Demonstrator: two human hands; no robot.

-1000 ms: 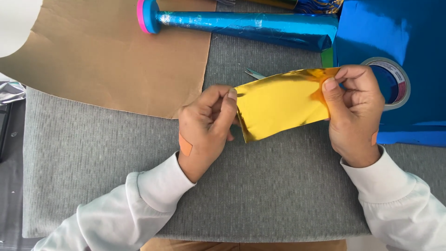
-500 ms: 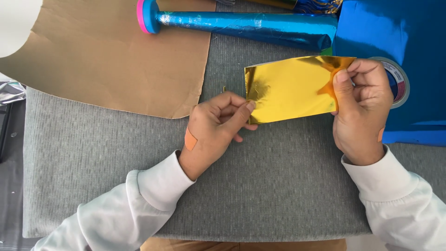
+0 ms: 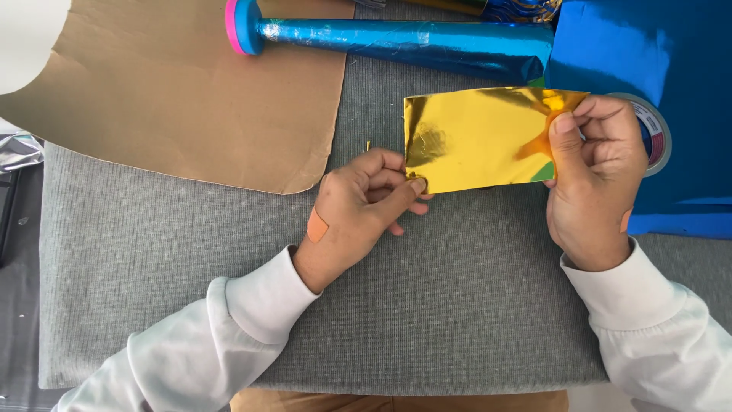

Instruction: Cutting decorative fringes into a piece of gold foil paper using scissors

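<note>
Gold foil [image 3: 480, 137] stretches left to right between the hands: left hand [image 3: 362, 206] fingers pinch its lower-left corner, right hand [image 3: 598, 175] fingers pinch its right edge.

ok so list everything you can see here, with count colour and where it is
gold foil sheet: 1, shiny yellow-gold, held flat above the mat at centre right
grey mat: 1, grey woven, under the hands, covers most of the view
brown paper: 1, tan, top left, lying partly over the mat
blue foil roll: 1, shiny blue with a pink and blue end cap, along the top
blue foil sheet: 1, shiny blue, top right
tape roll: 1, pale rim, on the blue sheet behind the right hand
silver foil: 1 piece, left edge
plaster: 1, orange, on the back of the left hand
left hand: pinches the gold sheet's lower left corner
right hand: grips the sheet's right edge
</note>
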